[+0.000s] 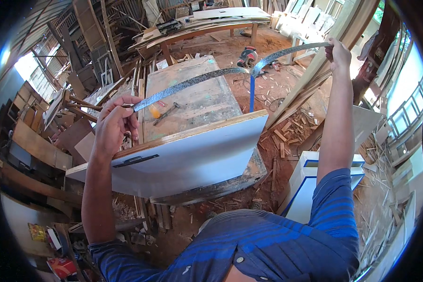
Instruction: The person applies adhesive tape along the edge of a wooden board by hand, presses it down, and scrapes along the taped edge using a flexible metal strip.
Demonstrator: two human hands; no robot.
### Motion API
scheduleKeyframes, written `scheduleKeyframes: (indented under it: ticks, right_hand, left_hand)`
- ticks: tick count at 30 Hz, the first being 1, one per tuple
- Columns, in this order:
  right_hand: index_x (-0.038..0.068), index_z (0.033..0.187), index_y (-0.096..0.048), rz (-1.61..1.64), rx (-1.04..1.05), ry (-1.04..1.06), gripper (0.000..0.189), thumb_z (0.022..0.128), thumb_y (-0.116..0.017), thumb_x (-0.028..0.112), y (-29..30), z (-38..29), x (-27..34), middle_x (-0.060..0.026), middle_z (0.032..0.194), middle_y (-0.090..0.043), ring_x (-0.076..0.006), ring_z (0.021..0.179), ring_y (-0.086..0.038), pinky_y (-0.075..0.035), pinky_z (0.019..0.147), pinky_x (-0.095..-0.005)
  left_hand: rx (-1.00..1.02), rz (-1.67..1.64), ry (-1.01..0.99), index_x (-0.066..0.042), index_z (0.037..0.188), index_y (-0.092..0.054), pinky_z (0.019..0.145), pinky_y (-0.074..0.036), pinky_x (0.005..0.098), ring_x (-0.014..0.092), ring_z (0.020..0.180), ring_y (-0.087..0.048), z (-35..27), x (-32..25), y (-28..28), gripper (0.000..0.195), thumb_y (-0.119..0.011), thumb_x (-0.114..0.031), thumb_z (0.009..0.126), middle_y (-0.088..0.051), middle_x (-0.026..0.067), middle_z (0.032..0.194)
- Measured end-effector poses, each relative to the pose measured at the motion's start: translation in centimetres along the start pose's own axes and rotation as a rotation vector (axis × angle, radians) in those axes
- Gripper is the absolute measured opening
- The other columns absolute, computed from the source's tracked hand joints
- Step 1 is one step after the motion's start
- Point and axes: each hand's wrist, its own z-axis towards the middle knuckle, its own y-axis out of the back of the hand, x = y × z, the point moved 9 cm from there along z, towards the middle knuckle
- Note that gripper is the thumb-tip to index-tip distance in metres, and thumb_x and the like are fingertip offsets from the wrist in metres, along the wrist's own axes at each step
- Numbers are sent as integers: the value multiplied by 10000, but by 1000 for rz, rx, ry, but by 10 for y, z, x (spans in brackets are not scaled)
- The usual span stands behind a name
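A long, thin edging strip (201,77), dark and mottled with glossy patches on the face turned up, stretches between my hands. My left hand (114,121) pinches one end between thumb and fingers. Farther away and higher, my right hand (339,54) grips the other end. Near mid-span the strip bends, and a blue length (252,93) hangs down there. Below it a white-faced panel (197,151) stands on its long edge, slightly tilted, its bare wooden edge (197,133) upward. A dark slot-like fitting (135,160) lies on its white face near my left forearm.
Behind the panel, a worn worktable (190,77) carries a hammer (166,113) and a yellow-orange bottle (154,112). A circular saw (247,57) sits on the earth floor amid wood offcuts. Leaning boards (313,81) rise at right, beside white box-like pieces with blue edges (301,197).
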Motion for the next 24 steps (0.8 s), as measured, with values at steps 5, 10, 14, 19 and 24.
scheduleKeyframes:
  ticks: [5,10,14,19,24]
  right_hand:
    - [15,1068,-708,2,17,-19,188,948,-687,158,9,3,-4,-63,816,-713,-123,676,-667,-522,578,-255]
    - [-5,1224,-671,142,249,257,237,1025,-601,104,-61,-59,65,-38,928,-673,-101,781,-644,-550,716,-272]
    - [18,1146,-714,-10,304,732,221,999,-586,123,-131,-152,189,-59,904,-688,-135,754,-632,-520,711,-263]
    - [-8,1009,-705,-104,343,987,133,934,-619,60,-206,-222,255,-146,838,-719,-191,673,-664,-545,597,-317]
    - [-12,960,-705,-259,463,1215,124,920,-611,59,-263,-307,300,-254,849,-728,-335,769,-737,-596,703,-440]
  left_hand:
    - [11,17,0,56,1232,-643,480,-532,288,139,514,-595,0,-2,-2,364,-474,-96,948,-632,74,714]
    - [130,9,37,55,1249,-628,570,-577,318,177,612,-657,1,6,-9,373,-478,-84,937,-664,106,825]
    - [104,124,4,35,1284,-648,834,-606,334,190,965,-713,-6,0,-23,433,-445,17,902,-677,127,1147]
    - [74,390,-293,40,1090,-753,957,-555,326,212,1059,-707,-1,-20,-25,389,-436,63,867,-726,119,1165]
    - [69,533,-354,74,973,-767,980,-505,321,239,1055,-700,-4,-25,-24,377,-421,-55,899,-761,175,1042]
